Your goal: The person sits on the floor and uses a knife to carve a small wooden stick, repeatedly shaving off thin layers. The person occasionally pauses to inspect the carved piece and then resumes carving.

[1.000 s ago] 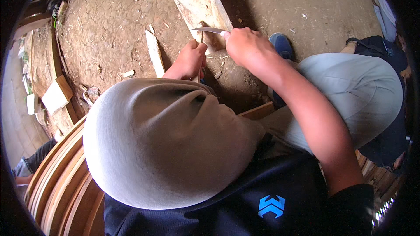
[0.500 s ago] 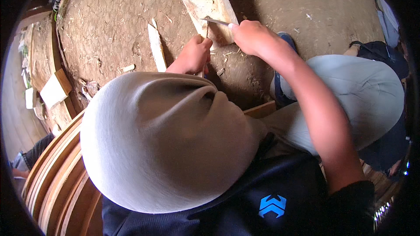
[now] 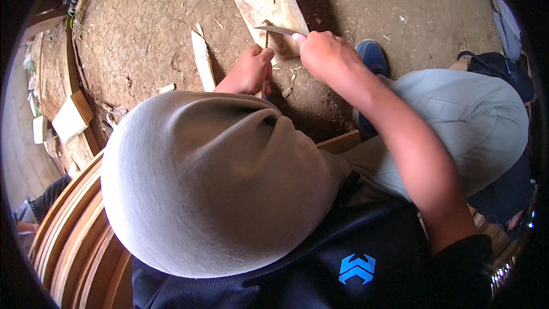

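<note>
Closest in, most of the view is taken up by a grey-clad knee (image 3: 211,183) and a dark shirt (image 3: 343,263). Past that, a thin stick (image 3: 266,43) is gripped upright in the left hand (image 3: 250,71), fingers curled tight round it. The right hand (image 3: 323,54) is closed on a knife (image 3: 280,30), blade laid flat against the stick's top. Compared with a second ago, both hands are shifted up toward the pale wooden board (image 3: 263,0), and the blade looks seated on the stick's tip now, so a fresh cut is probably being lined up, though the contact is hard to make out. Further off, cracked dirt floor (image 3: 148,28) is strewn with chips and a split sliver (image 3: 202,60). Curved wooden hoops (image 3: 68,234) are stacked at left.
</note>
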Tool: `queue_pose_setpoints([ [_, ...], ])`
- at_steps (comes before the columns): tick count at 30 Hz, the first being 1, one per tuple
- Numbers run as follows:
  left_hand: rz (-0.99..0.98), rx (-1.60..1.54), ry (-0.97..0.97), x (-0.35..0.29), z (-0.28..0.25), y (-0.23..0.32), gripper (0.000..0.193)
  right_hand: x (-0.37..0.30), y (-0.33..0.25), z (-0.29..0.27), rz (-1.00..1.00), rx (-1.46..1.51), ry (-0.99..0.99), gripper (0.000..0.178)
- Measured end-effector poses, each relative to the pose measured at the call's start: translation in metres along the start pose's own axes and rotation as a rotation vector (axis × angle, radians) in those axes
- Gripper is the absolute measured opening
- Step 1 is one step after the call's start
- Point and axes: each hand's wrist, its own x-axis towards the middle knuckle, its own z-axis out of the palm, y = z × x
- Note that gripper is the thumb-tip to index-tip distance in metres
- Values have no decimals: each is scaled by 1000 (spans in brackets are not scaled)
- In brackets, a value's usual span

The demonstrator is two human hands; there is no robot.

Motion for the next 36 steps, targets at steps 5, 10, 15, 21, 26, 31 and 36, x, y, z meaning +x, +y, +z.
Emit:
queue_pose_setpoints([
  [5, -24, 18, 6, 1, 0, -1, 30, 8, -2, 8, 11, 4, 12, 46],
  [10, 3, 7, -24, 3, -1, 0, 30, 33, 6, 9, -31, 57, 38, 51],
  [15, 29, 56, -8, 3, 0, 0, 30, 33, 10, -1, -186, -135, -23, 52],
  [21, 69, 73, 61, -2, 4, 5, 31, 0, -7, -19, -43, -133, 25, 49],
  [26, 7, 117, 58, -6, 8, 9, 31, -1, -9, -8, -3, -162, 35, 48],
  [31, 61, 206, 98, -7, -6, 4, 34, -7, -21, -6, -36, -209, 20, 38],
  [36, 36, 165, 35, 5, 4, 3, 35, 13, -19, -5, 101, -144, 48, 31],
])
